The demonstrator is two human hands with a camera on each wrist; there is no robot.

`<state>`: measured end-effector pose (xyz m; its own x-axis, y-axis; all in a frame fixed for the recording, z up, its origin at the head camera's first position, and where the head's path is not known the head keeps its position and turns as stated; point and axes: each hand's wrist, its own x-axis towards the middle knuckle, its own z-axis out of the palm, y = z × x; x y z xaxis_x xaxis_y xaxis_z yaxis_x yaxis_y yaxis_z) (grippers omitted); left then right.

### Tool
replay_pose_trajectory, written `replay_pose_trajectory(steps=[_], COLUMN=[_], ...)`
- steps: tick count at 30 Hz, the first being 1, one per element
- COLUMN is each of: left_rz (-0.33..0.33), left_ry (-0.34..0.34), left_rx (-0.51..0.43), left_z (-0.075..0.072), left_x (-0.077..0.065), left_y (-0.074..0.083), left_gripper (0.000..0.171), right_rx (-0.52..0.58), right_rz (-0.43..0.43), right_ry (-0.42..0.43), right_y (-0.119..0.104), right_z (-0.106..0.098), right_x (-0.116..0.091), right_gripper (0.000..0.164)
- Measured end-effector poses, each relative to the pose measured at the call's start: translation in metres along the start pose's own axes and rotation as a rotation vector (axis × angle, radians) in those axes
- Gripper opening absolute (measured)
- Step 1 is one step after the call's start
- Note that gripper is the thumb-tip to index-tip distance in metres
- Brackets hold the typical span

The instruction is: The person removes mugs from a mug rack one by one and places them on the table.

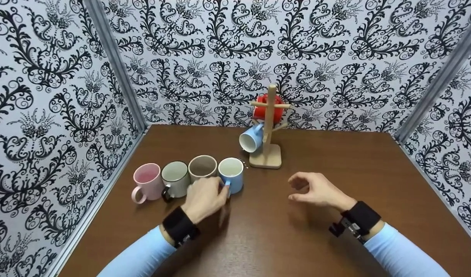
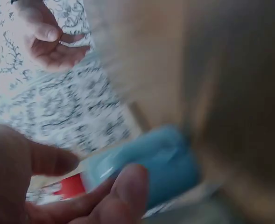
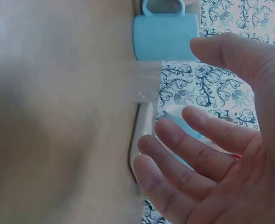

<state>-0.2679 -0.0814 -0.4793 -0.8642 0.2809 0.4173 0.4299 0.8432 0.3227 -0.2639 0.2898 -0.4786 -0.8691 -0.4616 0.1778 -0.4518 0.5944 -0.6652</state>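
The left hand [image 1: 204,198] has its fingers at the handle of a blue mug [image 1: 236,184] (I can't tell whether they grip it), which stands upright on the bench [image 1: 277,238]. Beside it, leftward, are a brownish mug [image 1: 202,166], a grey mug [image 1: 178,187] and a pink mug [image 1: 152,187]. The right hand [image 1: 318,190] is held loosely open, holding nothing. Behind, a wooden stand [image 1: 267,158] bears a red mug [image 1: 260,112] and a second blue mug [image 1: 253,137], tilted.

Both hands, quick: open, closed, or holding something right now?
Left hand: at the handle of the standing blue mug; grip cannot be told.
Right hand: open, holding nothing.
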Motion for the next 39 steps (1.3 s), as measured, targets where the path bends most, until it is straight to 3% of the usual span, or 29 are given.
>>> replay_pose_trajectory(steps=[4,9,13,16,18,21,24,26,29,34,39], left_rz=[0.076,0.157,0.119,0.076,0.053,0.032,0.018,0.021,0.05,0.094,0.089], left_ry=[0.038,0.061,0.026,-0.006,-0.011,-0.024,-0.068,-0.089,-0.097,-0.031,-0.047], left_rx=[0.092,0.067,0.049,0.065,0.106,0.187,0.248,0.279,0.315,0.317,0.296], left_z=[-0.027,-0.046,-0.063,-0.071,-0.071,-0.058,-0.036,-0.018,-0.001,0.003,0.001], left_x=[0.019,0.07,0.124,0.164,0.189,0.219,0.232,0.237,0.239,0.247,0.254], left_y=[0.013,0.03,0.051,0.069,0.081,0.093,0.099,0.098,0.096,0.096,0.093], left_gripper=[0.041,0.037,0.033,0.033,0.032,0.029,0.025,0.025,0.03,0.03,0.028], right_rx=[-0.089,-0.206,-0.268,-0.308,-0.331,-0.383,-0.458,-0.499,-0.542,-0.511,-0.488], right_rz=[-0.003,-0.073,-0.086,-0.045,0.011,0.1,0.14,0.115,0.052,-0.03,-0.036], right_ry=[0.042,0.169,0.277,0.356,0.406,0.44,0.429,0.424,0.495,0.661,0.632], right_y=[-0.009,-0.03,-0.051,-0.063,-0.069,-0.069,-0.061,-0.051,-0.04,-0.036,-0.038], right_z=[-0.019,-0.053,-0.087,-0.108,-0.118,-0.118,-0.104,-0.091,-0.076,-0.073,-0.077], right_x=[0.011,0.035,0.063,0.088,0.105,0.131,0.15,0.159,0.165,0.17,0.174], right_gripper=[0.044,0.04,0.037,0.034,0.031,0.033,0.038,0.039,0.033,0.026,0.027])
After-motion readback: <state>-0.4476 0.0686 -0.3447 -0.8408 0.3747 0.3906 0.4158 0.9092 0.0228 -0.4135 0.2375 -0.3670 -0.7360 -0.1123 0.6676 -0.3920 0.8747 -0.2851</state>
